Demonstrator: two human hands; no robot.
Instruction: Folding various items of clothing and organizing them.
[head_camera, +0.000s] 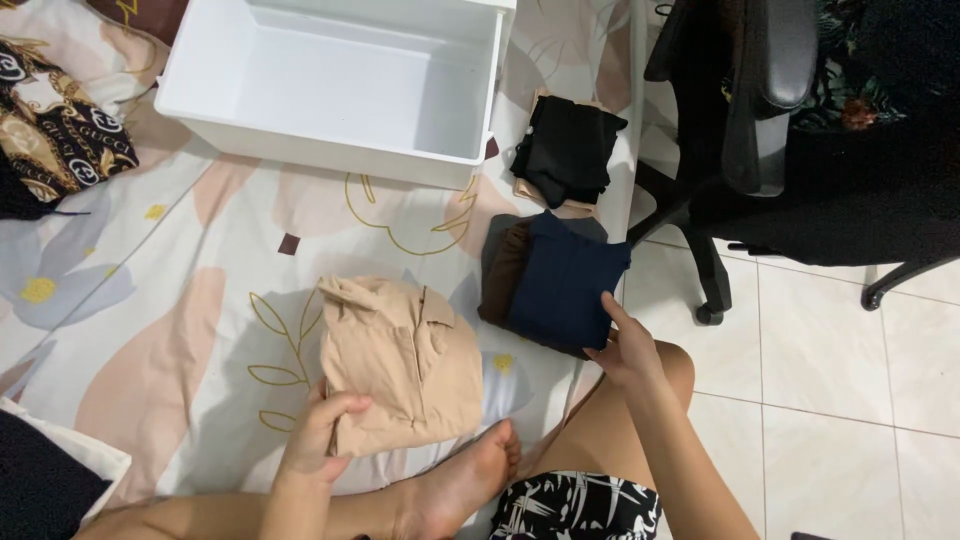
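Note:
A folded beige garment (400, 362) lies on the patterned bedsheet (200, 260) in front of me. My left hand (322, 432) rests on its near left corner with the fingers curled over the edge. My right hand (625, 345) touches the near right corner of a folded navy garment (565, 283), which tops a small stack with brown and grey pieces under it. Beyond that stack sits a second pile with a black folded garment (565, 150) on top.
A white plastic bin (335, 85) stands empty at the far side of the sheet. A dark patterned cloth (55, 130) lies at the left. A black office chair (760, 120) stands on the white tiled floor (830, 380) to the right. My bare foot (465, 485) and knee lie near.

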